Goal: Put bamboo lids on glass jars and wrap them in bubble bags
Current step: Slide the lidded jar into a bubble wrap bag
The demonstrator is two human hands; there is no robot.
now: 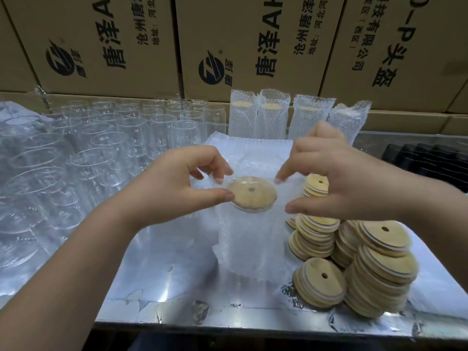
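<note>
Desk (177,295): shiny, scuffed metal surface with a dark front edge.
Loose lids (374,269): bamboo discs with centre holes, stacked at the near right.
Jar in bubble bag (243,239): stands upright mid-desk, its bamboo lid (253,194) on top.
Left hand (177,183): thumb and fingers pinch the bag mouth at the lid's left edge.
Right hand (354,181): fingers spread, gripping the bag's right side.
Flat bubble bags (253,145): piled just behind.
Empty glass jars (101,148): crowded at the left.
Wrapped jars (298,115): upright in a row at the back.
Cardboard boxes (240,41): printed, stacked behind everything.
</note>
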